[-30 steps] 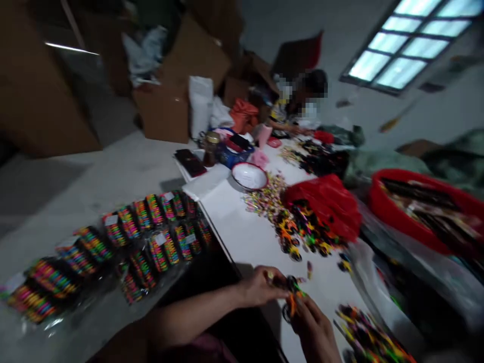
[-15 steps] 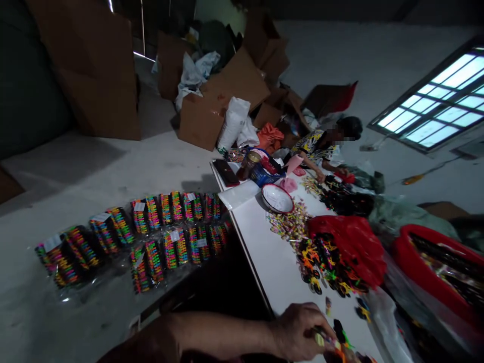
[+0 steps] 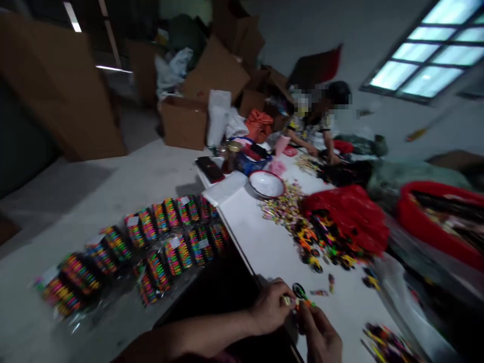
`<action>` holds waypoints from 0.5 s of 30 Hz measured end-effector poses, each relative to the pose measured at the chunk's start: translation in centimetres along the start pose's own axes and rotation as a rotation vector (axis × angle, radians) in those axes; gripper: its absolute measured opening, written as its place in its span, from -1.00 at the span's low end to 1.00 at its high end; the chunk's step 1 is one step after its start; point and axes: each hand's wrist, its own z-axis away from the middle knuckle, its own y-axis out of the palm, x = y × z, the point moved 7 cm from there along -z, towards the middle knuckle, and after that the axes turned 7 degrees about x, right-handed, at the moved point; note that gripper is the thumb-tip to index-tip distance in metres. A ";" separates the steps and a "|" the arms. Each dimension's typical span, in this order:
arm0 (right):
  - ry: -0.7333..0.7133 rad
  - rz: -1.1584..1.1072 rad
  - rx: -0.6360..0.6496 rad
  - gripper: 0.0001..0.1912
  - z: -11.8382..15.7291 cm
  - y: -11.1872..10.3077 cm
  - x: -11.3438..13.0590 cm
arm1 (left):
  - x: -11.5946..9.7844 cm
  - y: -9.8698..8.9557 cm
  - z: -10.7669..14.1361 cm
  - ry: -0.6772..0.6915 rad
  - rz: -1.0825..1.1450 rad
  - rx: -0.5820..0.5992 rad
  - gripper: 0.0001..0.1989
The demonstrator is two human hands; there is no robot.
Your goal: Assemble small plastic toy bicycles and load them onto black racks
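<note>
A glossy red plastic bag lies on a tabletop (smooth, perhaps laminate).

The person's left forearm reaches in from the lower left, lying nearly level, and angles slightly upward to the wrist. The left hand sits at the end of it, knuckles up, with its fingers curled closed toward the grip. The right hand rises from the bottom edge just beside it, its fingertips pinched together and meeting the left hand's grip from below. Both hands work close together, low in the view.
</note>
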 end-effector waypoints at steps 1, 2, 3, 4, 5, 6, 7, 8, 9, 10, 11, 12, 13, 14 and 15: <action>-0.003 -0.029 -0.001 -0.53 -0.2 -0.8 -0.2 | -0.2 0.7 -0.2 -0.009 -0.003 0.037 -0.92; -0.010 -0.031 -0.002 -0.52 -0.4 -2.3 -0.3 | -0.5 1.3 -0.5 -0.013 -0.004 0.080 -0.91; -0.014 -0.005 -0.022 -0.50 -0.6 -4.8 -0.2 | -0.8 1.7 -0.9 -0.010 -0.003 0.122 -0.88; -0.012 0.052 -0.068 -0.49 -0.6 -8.0 -0.1 | -0.9 2.1 -1.6 -0.009 -0.002 0.166 -0.85; -0.001 0.146 -0.135 -0.49 -0.3 -11.8 0.1 | -0.8 2.2 -2.5 -0.027 0.011 0.175 -0.83; 0.017 0.273 -0.251 -0.49 0.3 -16.0 0.4 | -0.2 2.0 -3.5 -0.073 0.045 0.160 -0.81; 0.037 0.432 -0.382 -0.51 1.1 -19.9 0.8 | 0.7 1.7 -4.5 -0.153 0.086 0.110 -0.78; 0.065 0.610 -0.530 -0.52 1.8 -23.1 1.4 | 1.7 1.4 -5.4 -0.239 0.117 0.061 -0.77; 0.078 0.773 -0.676 -0.55 2.1 -25.2 2.0 | 2.5 1.3 -6.1 -0.297 0.140 0.028 -0.75; 0.072 0.885 -0.746 -0.58 1.6 -25.8 2.4 | 3.2 1.5 -6.6 -0.341 0.155 0.013 -0.74; 0.036 0.938 -0.744 -0.62 0.1 -25.0 2.5 | 3.6 1.9 -7.0 -0.364 0.164 0.025 -0.73; -0.039 0.934 -0.624 -0.65 -2.3 -22.9 2.4 | 3.9 2.5 -7.4 -0.372 0.170 0.055 -0.72; -0.126 0.883 -0.430 -0.67 -5.3 -19.7 2.1 | 4.1 3.2 -7.6 -0.379 0.176 0.091 -0.70; -0.187 0.835 -0.247 -0.68 -8.2 -16.1 1.8 | 4.2 3.8 -7.9 -0.387 0.180 0.123 -0.69; -0.209 0.788 -0.137 -0.67 -10.7 -13.1 1.6 | 4.3 4.3 -8.1 -0.396 0.181 0.144 -0.67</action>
